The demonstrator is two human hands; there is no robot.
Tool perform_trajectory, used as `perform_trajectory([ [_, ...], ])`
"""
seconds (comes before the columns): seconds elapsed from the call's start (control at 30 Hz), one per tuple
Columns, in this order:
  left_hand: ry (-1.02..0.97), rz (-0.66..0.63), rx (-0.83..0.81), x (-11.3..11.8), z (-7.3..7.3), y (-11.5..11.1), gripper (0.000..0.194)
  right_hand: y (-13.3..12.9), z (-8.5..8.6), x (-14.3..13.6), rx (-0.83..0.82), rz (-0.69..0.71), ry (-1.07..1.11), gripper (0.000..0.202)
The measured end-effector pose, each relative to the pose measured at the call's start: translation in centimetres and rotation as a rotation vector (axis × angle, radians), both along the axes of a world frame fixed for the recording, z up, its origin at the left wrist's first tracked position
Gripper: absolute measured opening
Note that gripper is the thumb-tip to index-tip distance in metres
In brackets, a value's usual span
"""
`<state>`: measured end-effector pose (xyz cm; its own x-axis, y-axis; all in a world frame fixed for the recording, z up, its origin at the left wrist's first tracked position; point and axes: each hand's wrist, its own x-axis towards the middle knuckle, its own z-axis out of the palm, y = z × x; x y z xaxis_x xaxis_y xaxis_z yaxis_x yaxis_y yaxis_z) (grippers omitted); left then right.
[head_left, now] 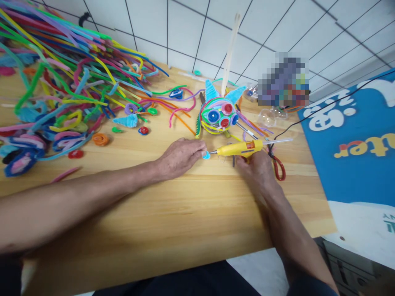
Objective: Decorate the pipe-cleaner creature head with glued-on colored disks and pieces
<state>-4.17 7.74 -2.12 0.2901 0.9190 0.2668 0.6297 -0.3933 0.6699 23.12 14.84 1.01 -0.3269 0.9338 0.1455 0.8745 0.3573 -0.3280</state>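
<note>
Left hand point(180, 156) lies palm down on the surface point(173, 213), fingers drawn together and pinched on a small blue coil point(206, 155) at their tips. The coil sits directly right of that hand, touching or just short of the nozzle; the view is too small to tell which. Glue gun point(239, 148) lies with its long axis left–right, nozzle pointing left at the coil. Right hand point(257, 172) is closed around the gun's grip from below, forearm angled in from lower right. Pipe-cleaner ball figure point(219, 115) stands just behind.
</note>
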Motion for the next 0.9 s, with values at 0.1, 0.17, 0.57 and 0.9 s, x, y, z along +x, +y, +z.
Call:
perform_trajectory([
  [0.1,-0.001,0.005,0.000,-0.01,0.09,-0.02,0.027,0.00,-0.04,0.10,0.007,0.002,0.003,0.015],
  [0.17,-0.006,0.008,-0.001,-0.01,0.15,-0.02,0.027,-0.02,-0.04,0.13,0.002,-0.007,0.005,0.015],
  [0.57,-0.071,0.029,-0.014,0.03,0.24,-0.04,0.023,-0.15,-0.26,0.55,-0.034,0.003,0.059,0.020],
  [0.9,-0.051,0.031,-0.006,0.02,0.24,-0.03,0.023,-0.46,-0.17,0.29,-0.021,-0.019,0.049,0.020],
])
